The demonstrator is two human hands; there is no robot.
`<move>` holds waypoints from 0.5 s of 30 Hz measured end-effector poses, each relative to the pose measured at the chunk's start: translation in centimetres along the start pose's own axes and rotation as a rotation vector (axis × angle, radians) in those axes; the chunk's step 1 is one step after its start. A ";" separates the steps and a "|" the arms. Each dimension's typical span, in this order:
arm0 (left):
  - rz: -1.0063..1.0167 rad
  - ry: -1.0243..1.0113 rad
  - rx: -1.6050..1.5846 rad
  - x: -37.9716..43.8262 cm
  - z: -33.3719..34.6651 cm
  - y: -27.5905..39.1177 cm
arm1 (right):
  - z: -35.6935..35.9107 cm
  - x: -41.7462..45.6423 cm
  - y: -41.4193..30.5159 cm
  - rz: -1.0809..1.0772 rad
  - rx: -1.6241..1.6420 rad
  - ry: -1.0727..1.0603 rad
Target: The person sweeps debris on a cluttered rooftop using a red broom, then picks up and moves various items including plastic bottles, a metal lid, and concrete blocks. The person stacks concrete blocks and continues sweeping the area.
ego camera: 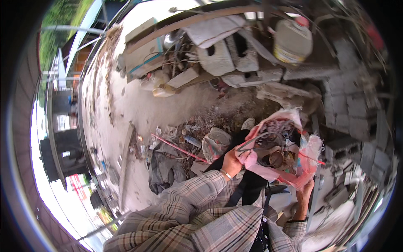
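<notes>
Both of my hands hold a pink woven sack (261,170) by its frayed rim, with its mouth spread wide. My left hand (232,164) grips the near left edge, beside a loop of dark wire or hose that rises out of the sack. On the right edge, my right hand (304,189) is closed on the bunched fabric. Inside lie tangled grey cords (275,130), a round brownish can or lid (276,159) and mixed scraps. The sack's bottom is hidden. A red-tipped thin rod shows at its right rim.
Left of my hands lie a clear plastic bag (217,141), a red-and-white pole (179,148), a plastic bottle (192,141) and dark sheeting (165,173) amid litter. Hollow concrete blocks (215,60) and a large jug with a red cap (292,41) stand beyond. Stacked blocks (343,94) line the right.
</notes>
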State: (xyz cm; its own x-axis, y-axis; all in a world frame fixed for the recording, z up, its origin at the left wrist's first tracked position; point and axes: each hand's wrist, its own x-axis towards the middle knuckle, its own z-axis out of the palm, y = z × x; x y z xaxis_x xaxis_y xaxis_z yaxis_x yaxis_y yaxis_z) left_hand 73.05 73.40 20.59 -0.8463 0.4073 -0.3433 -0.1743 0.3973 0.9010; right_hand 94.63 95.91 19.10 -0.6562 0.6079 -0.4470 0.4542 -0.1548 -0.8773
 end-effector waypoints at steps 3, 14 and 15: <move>0.074 0.280 -0.115 0.3 -5.1 -5.2 | 7.0 5.2 -5.1 0.020 -0.070 -0.150; -0.115 1.058 -0.406 -8.7 -29.1 -12.6 | 39.5 11.8 -14.1 -0.340 -0.199 -0.927; -0.007 1.142 -0.493 -10.5 -31.3 -13.8 | 41.7 10.7 -14.3 -0.349 -0.166 -0.994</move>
State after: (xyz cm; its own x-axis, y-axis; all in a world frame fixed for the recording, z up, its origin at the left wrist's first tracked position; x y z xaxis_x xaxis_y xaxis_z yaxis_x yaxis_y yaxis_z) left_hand 68.64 37.93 20.10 -0.7550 -0.6398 -0.1440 -0.1422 -0.0547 0.9883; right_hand 55.95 72.15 19.55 -0.9289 -0.3218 -0.1831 0.1733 0.0591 -0.9831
